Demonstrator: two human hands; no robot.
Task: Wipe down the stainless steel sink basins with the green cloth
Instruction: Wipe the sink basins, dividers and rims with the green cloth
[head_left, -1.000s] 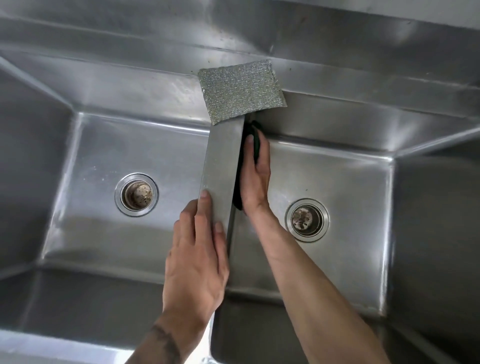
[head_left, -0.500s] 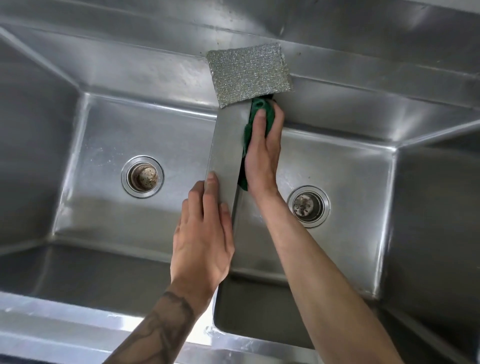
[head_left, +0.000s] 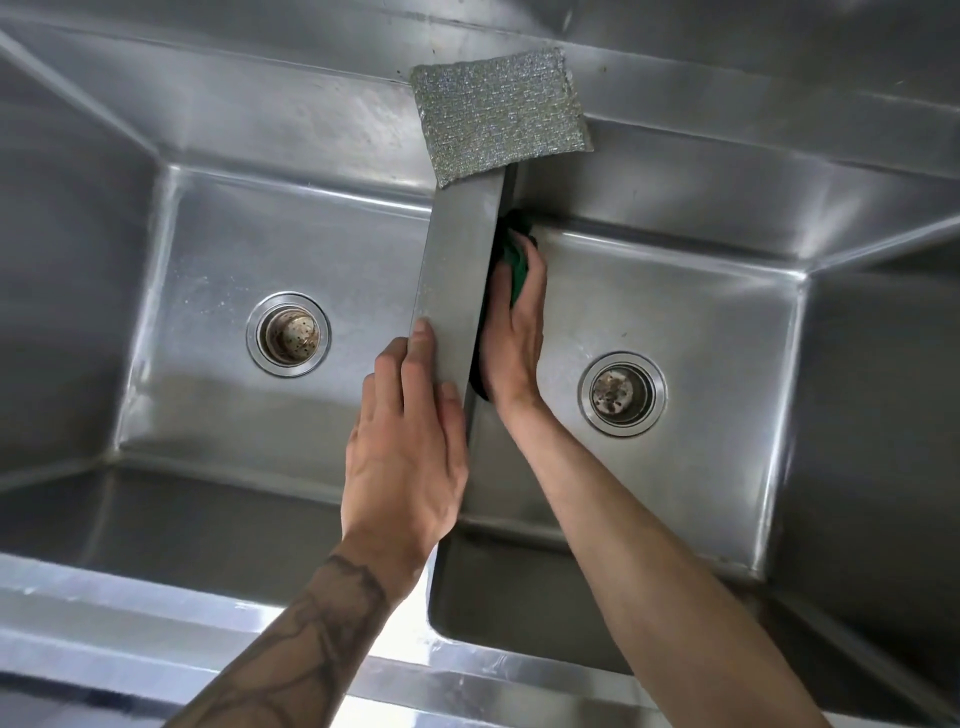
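Observation:
A double stainless steel sink fills the view, with a left basin (head_left: 218, 415) and a right basin (head_left: 701, 312) split by a steel divider (head_left: 460, 260). My right hand (head_left: 511, 338) is inside the right basin and presses the green cloth (head_left: 517, 262) flat against the divider's right wall. Most of the cloth is hidden under my palm and fingers. My left hand (head_left: 410, 447) rests flat on top of the divider near its front end, fingers together, holding nothing.
A silver mesh scouring pad (head_left: 498, 114) lies on the back ledge at the divider's far end. Each basin has a round drain strainer, the left drain (head_left: 288, 333) and the right drain (head_left: 622, 393). The sink's front rim (head_left: 130, 623) runs along the bottom.
My right hand slid the cloth up the divider wall toward the scouring pad, then back down into the basin. My left hand stayed on the divider top.

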